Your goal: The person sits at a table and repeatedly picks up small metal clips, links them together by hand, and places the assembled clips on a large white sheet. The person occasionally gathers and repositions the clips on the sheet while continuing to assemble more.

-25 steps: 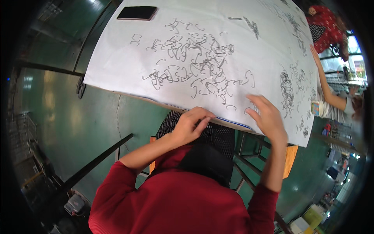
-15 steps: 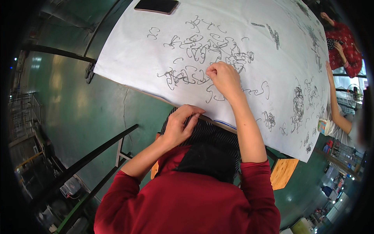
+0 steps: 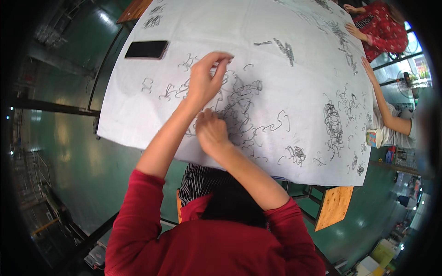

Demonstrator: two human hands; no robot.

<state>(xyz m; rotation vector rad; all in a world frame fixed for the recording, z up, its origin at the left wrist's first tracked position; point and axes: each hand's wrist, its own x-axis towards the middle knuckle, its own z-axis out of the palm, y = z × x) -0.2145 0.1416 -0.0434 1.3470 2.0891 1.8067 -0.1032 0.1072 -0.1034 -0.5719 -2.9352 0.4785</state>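
Thin dark curved wire pieces [image 3: 239,103] lie in a loose, tangled spread on a white sheet-covered table [image 3: 202,23]. My left hand [image 3: 206,78] is raised over the far part of this spread, thumb and forefinger pinched. A small dark bit shows at its fingertips, too small to name. Close below it, my right hand [image 3: 212,131] is closed, its fingertips down among the wire pieces. What it grips, if anything, is hidden. My forearms come close together, with the left hand farther from me than the right.
A black phone [image 3: 146,49] lies at the left. Neat rows of dark pieces [image 3: 284,51] lie beyond the spread, and another heap [image 3: 332,126] at right. Two other people's hands [image 3: 357,33] rest along the far right edge, near a paper cup [image 3: 374,137]. A wooden stool [image 3: 334,208] stands below.
My left hand has moved from the table's near edge out over the wire pieces. My right hand has shifted left and nearer to me. The view has turned slightly, showing more table at far left.
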